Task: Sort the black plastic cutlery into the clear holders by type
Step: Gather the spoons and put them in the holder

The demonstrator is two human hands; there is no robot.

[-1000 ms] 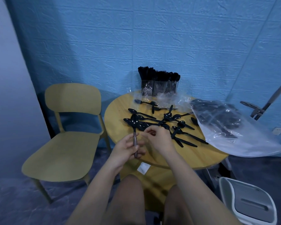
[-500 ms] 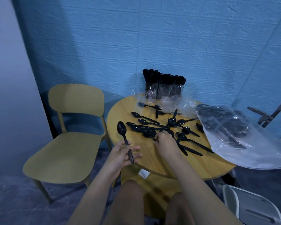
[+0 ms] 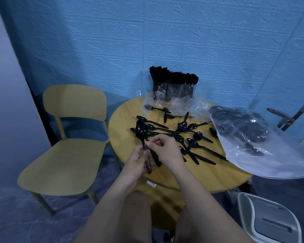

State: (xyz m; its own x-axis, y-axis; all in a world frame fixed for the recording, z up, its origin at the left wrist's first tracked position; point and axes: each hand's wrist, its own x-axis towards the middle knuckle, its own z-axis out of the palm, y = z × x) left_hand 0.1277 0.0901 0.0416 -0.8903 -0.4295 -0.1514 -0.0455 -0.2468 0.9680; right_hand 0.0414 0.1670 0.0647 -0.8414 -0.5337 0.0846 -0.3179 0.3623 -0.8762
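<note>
Left hand (image 3: 136, 165): curled round spoon handles (image 3: 148, 161). Right hand (image 3: 166, 149): pinching them at top. Loose spoons (image 3: 191, 137): table (image 3: 209, 178) centre. Holders (image 3: 173, 92): 12 o'clock. Bag (image 3: 263, 146): 3 o'clock.

A blue embossed brick-pattern wall (image 3: 182, 41) backs a round wooden desk (image 3: 209, 176). A tan chair (image 3: 67, 162) stands left of the desk on a dim bluish floor (image 3: 16, 221); a white lidded bin (image 3: 268, 220) sits lower right. Lighting is subdued.

No readable text anywhere (labels, brands, numbers).
</note>
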